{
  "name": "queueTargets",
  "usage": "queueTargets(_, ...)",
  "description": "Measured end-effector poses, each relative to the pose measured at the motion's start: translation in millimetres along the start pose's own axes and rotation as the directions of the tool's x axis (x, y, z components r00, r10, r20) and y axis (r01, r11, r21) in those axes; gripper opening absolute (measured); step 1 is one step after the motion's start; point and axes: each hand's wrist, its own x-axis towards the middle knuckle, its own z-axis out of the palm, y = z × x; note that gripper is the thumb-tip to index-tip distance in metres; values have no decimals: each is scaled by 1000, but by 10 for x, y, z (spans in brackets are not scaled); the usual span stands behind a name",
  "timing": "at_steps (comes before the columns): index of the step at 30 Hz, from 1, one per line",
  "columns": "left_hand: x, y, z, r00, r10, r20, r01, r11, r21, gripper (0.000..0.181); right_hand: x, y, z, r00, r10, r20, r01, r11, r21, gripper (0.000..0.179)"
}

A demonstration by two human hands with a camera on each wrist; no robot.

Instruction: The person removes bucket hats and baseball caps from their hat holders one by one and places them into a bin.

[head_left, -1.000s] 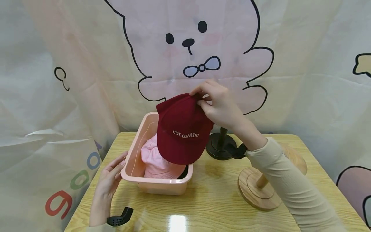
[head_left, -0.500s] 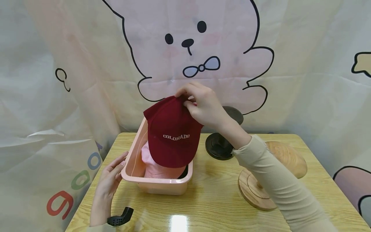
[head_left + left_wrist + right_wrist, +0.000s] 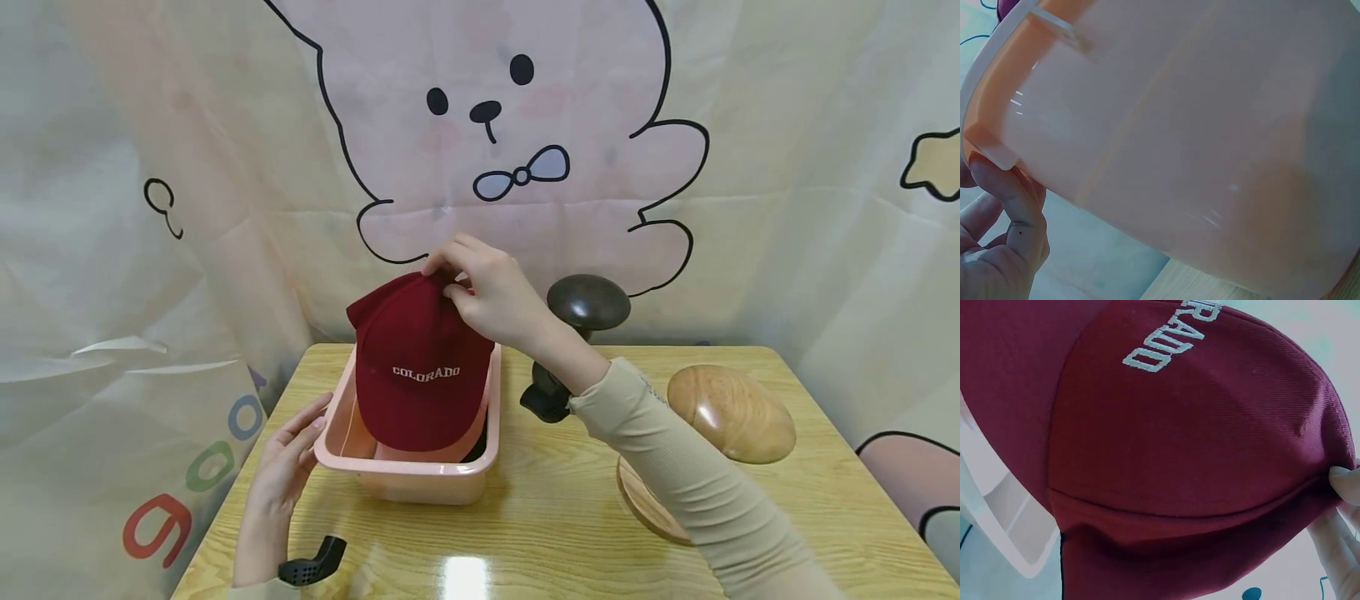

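My right hand (image 3: 491, 287) pinches the crown of a maroon baseball cap (image 3: 420, 400) lettered COLORADO, its brim hanging down. In the right wrist view, thumb and fingers grip the top of this cap (image 3: 1179, 437). It hangs over a pink plastic bin (image 3: 420, 469) and overlaps most of its opening. Beneath the brim a strip of a pink cap (image 3: 459, 448) shows inside; the rest is hidden. A dark item peeks out at the bin's right side. My left hand (image 3: 283, 458) holds the left rim, and in the left wrist view its bent fingers (image 3: 1022, 231) meet the rim's corner.
Behind my right forearm stands a black display stand with a rounded top (image 3: 588, 302). To the right is a wooden stand with an oval head (image 3: 731, 412), its round base partly behind the sleeve. All stand on a wooden table (image 3: 555, 517) before a cartoon-printed curtain (image 3: 780, 275).
My right hand has carried the maroon cap left and down, over the bin, covering most of the pink cap. The black stand's top has come into view. My left hand stays put.
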Motion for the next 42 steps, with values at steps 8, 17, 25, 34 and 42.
queueTargets(8,3,0,1,1000,2,-13,-2,1000,4,32,-22,24,160,999,28,41,-30,998,60,22)
queueTargets(17,5,-9,-13,1000,-11,-19,11,1000,17,32,-32,139,279,985,122,119,-142,975,174,23)
queueTargets(25,5,-1,-9,999,-21,-30,22,1000,21,31,-60,342,404,943,228,244,-300,898,323,25)
queueTargets(34,-2,-1,10,999,-15,-28,16,999,29,32,-118,534,582,910,245,333,-360,867,346,24)
queueTargets(42,2,4,8,1000,-1,-18,2,1000,15,32,-114,598,661,924,264,277,-335,908,253,25)
